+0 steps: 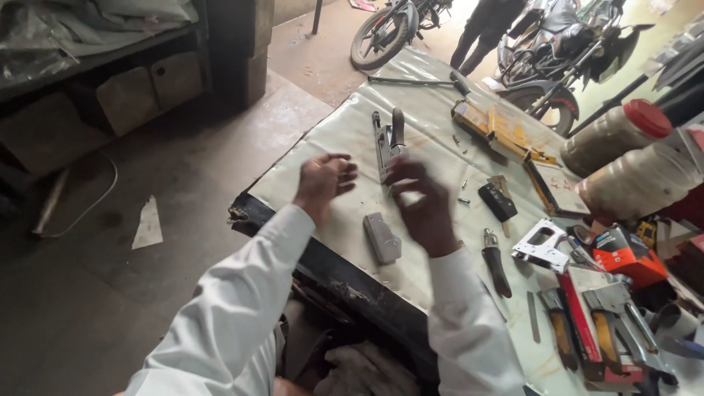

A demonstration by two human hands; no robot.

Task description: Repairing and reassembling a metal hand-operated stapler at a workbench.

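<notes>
right hand [422, 205] — grip empty | staple gun [389, 143] just beyond fingertips

Daylight from the top, dim left, hands [422, 209] motion-blurred.

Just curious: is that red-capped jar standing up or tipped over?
Tipped over. The jar lies on its side, its red cap pointing sideways.

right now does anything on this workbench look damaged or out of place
Yes: the table's near-left corner is chipped and ragged, and its pale plastic cover looks stained. A grey metal casing lies apart near the right hand, while the staple gun body lies just beyond. Small screws are scattered loose. The left hand holds nothing.
</notes>
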